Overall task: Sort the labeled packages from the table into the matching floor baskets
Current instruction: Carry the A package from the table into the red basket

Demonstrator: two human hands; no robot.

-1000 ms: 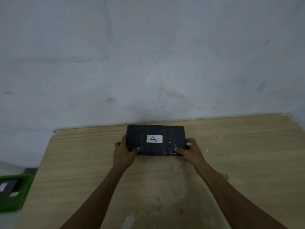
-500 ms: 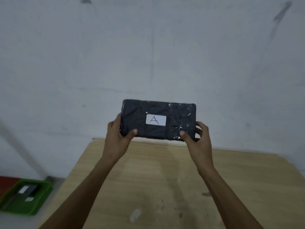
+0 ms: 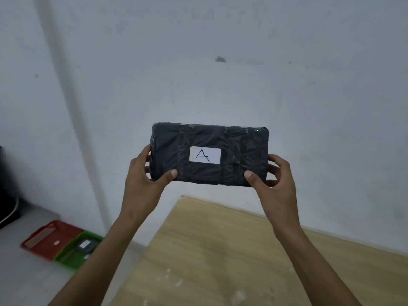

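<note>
A black wrapped package (image 3: 209,138) with a white label reading "A" is held up in the air in front of the wall, above the far left corner of the wooden table (image 3: 254,261). My left hand (image 3: 143,180) grips its left end and my right hand (image 3: 273,184) grips its right end, thumbs on the front face. On the floor at the lower left stand a red basket (image 3: 44,237) and a green basket (image 3: 72,261) side by side. The green one holds a dark package with a white label.
A white wall fills the background, with a vertical ridge running down at the left. A dark object (image 3: 6,206) stands on the floor at the far left edge. The table's left edge runs diagonally toward the baskets.
Both hands lifted the package off the table and up before the wall. The view swung left, bringing the red basket into sight beside the green one.
</note>
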